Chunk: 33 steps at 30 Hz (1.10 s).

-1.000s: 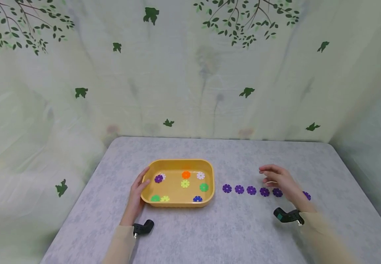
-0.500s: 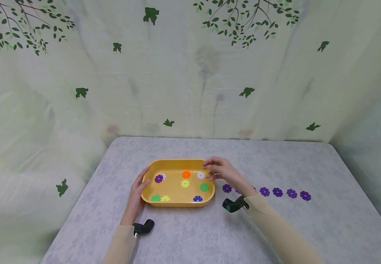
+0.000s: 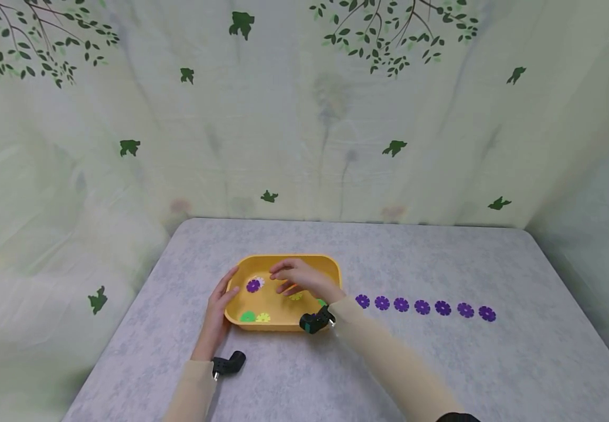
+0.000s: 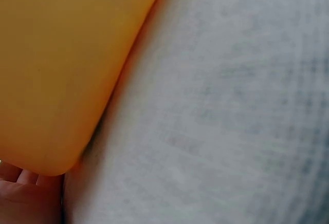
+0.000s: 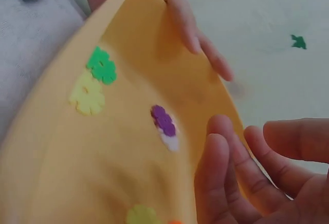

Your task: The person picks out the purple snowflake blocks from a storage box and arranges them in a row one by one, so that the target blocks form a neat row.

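Observation:
A yellow plastic tray (image 3: pixel 283 322) stands on the table. My left hand (image 3: pixel 220 310) grips its left end, thumb over the rim and fingers along the outer side. In the left wrist view, part of that hand (image 4: pixel 31 198) shows below the tray's corner. My right hand (image 3: pixel 304 278) hovers over the middle of the tray; its fingers are loosely bent and hold nothing. Left of its fingertips, a purple flower-shaped disc (image 3: pixel 252 285) partly covers a white one (image 5: pixel 172 142). A green disc (image 3: pixel 248 316) and a yellow disc (image 3: pixel 264 317) lie near the front wall. My right hand hides other discs.
Right of the tray, several purple flower discs (image 3: pixel 422 306) lie in a row on the grey table (image 3: pixel 441 363). A leaf-printed curtain (image 3: pixel 304 117) hangs behind the table's back edge. Each wrist wears a small black camera (image 3: pixel 230 363).
My right hand has moved left from above the purple row, past the tray's right rim, to over its middle. The left hand and tray have stayed in place.

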Motion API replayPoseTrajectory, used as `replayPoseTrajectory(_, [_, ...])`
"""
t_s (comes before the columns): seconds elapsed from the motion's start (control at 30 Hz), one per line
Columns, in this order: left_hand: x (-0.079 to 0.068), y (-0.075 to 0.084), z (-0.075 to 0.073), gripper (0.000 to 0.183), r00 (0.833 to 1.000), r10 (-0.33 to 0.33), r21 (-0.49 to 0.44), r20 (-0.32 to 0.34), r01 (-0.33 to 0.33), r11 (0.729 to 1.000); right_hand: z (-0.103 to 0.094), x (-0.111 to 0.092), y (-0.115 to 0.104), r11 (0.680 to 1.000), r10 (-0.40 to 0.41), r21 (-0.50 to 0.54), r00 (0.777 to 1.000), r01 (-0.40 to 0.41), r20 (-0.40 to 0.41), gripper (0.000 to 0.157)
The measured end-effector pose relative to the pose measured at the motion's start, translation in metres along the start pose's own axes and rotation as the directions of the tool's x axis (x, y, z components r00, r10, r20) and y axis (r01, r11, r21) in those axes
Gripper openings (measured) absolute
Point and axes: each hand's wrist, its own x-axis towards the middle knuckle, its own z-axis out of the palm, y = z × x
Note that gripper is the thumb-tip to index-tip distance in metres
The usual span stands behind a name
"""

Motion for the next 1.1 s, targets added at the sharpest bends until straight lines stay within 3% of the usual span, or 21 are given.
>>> replayPoseTrajectory(0.23, [0.001,-0.001,0.0,0.048,1.0,0.01,0.01,0.007,-0.01,1.0,0.029,0.026,0.007,0.999,0.041,-0.023,0.999,-0.041,-0.002,0.031])
replayPoseTrajectory(0.47, [0.002,-0.001,-0.001,0.048,0.999,0.028,-0.015,0.022,-0.027,1.0,0.045,0.042,0.009,0.996,0.088,0.006,0.995,-0.088,-0.036,0.037])
replayPoseTrajectory(0.77, [0.001,-0.004,-0.001,0.048,0.999,0.031,-0.044,0.024,-0.03,0.999,0.05,0.052,0.013,0.987,0.151,0.05,0.988,-0.151,-0.002,0.04])
replayPoseTrajectory(1.1, [0.002,-0.002,-0.001,0.048,1.0,0.012,-0.011,0.011,-0.011,1.0,0.047,0.049,0.01,0.987,0.161,0.033,0.986,-0.16,-0.044,0.029])
